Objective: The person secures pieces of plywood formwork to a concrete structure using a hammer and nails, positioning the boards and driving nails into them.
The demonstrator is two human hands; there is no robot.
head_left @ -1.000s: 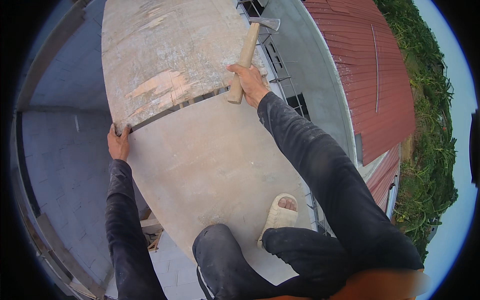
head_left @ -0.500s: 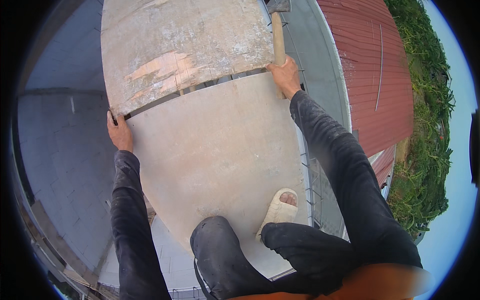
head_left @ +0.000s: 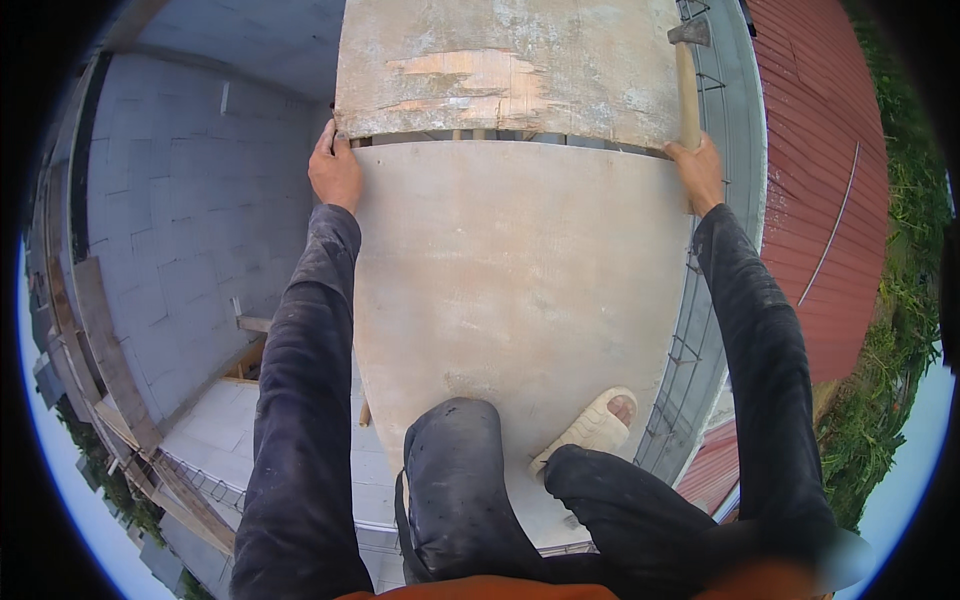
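My left hand (head_left: 336,172) is closed at the near left corner of a worn plywood sheet (head_left: 590,70), which has a splintered bare patch. In my right hand (head_left: 699,168) is a hatchet (head_left: 688,90), its wooden handle upright in the view and its metal head pointing away from me. The fingers of that hand also reach the sheet's near right corner. Between this sheet and a smoother plywood sheet (head_left: 520,250) nearer me runs a narrow gap, with bars or battens showing below. My knee and a sandalled foot (head_left: 620,408) rest on the nearer sheet.
Reinforcing steel (head_left: 685,350) runs along the right edge beside a grey concrete strip (head_left: 742,130). Beyond it lies a red corrugated roof (head_left: 825,180). On the left, a drop opens beside a grey block wall (head_left: 190,190), with timber planks (head_left: 110,350) farther out.
My view has turned, so the sheets and both hands appear farther right and straighter. Both hands keep their places at the far sheet's corners, and the hatchet stays in my right hand.
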